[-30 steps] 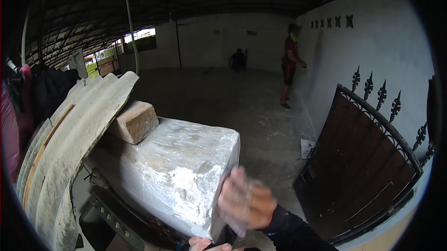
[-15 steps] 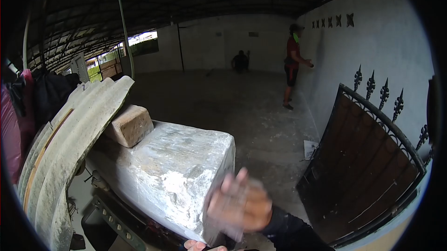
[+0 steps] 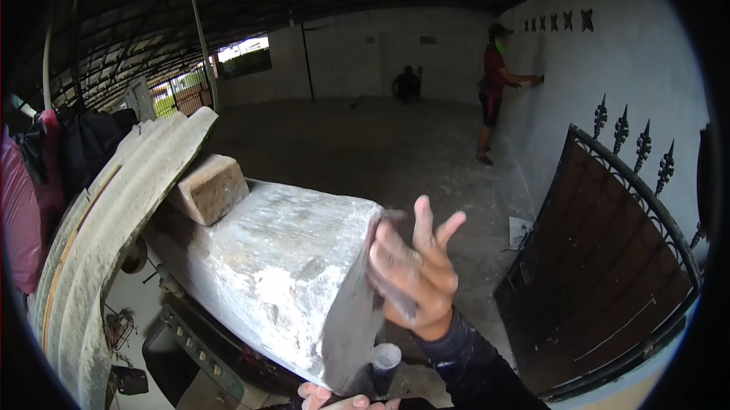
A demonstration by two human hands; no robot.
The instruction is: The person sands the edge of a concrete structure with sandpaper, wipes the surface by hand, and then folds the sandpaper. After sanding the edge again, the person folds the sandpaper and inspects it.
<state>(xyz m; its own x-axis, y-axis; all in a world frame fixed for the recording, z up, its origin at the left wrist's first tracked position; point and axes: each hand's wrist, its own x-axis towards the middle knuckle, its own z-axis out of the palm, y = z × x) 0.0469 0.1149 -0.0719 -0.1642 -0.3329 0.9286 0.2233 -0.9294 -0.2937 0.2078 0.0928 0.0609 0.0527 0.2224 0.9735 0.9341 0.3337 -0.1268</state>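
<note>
My right hand (image 3: 422, 277), blurred by motion, is against the end face of a whitewashed low wall (image 3: 289, 258). Some of its fingers stick up and out; the others press a thin, dark piece that looks like sandpaper (image 3: 372, 232) to the face. At the bottom edge, only the curled fingers of my left hand (image 3: 346, 401) show, close under the wall's lower corner; what they hold, if anything, is hidden. The wall's top is rough, with bright white patches near its front end.
A brick (image 3: 213, 189) and a corrugated sheet (image 3: 125, 220) are on the left, above a stove-like appliance (image 3: 190, 357). A metal gate (image 3: 601, 258) stands right. A grey pipe (image 3: 385, 357) rises below my hand. One person (image 3: 493, 79) reaches to the side wall; another (image 3: 407, 84) crouches far back.
My right hand has moved up along the end face, its fingers now pointing upward. The view has shifted slightly. The standing person's arm now reaches the side wall.
</note>
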